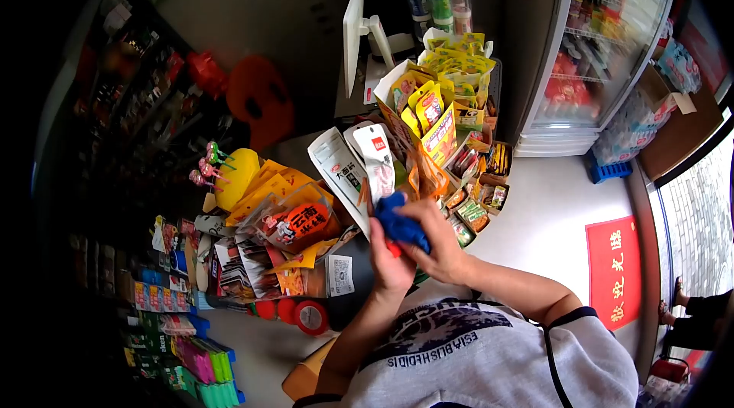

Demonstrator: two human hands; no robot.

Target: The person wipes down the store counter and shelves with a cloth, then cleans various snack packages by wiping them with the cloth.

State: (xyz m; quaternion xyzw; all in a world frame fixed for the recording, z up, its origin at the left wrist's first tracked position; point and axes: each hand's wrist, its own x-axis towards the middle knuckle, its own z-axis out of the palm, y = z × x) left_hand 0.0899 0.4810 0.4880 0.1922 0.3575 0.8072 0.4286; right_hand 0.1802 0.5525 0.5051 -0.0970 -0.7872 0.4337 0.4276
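Note:
A crumpled blue cloth is bunched between my two hands in front of my chest. My left hand is closed around its near side, thumb up. My right hand presses and grips it from the other side. A small red bit shows at the left palm; what it belongs to is hidden. Just beyond the hands, a white packet with a red label and a grey-white packet stand on the counter display; whether fingers touch them I cannot tell. An orange plastic bag lies close to the right fingers.
Boxes of yellow snack packets stand on the counter beside a white monitor. Orange packets and lollipops fill the left side. A glass-door fridge, a red mat and a person's legs are at right.

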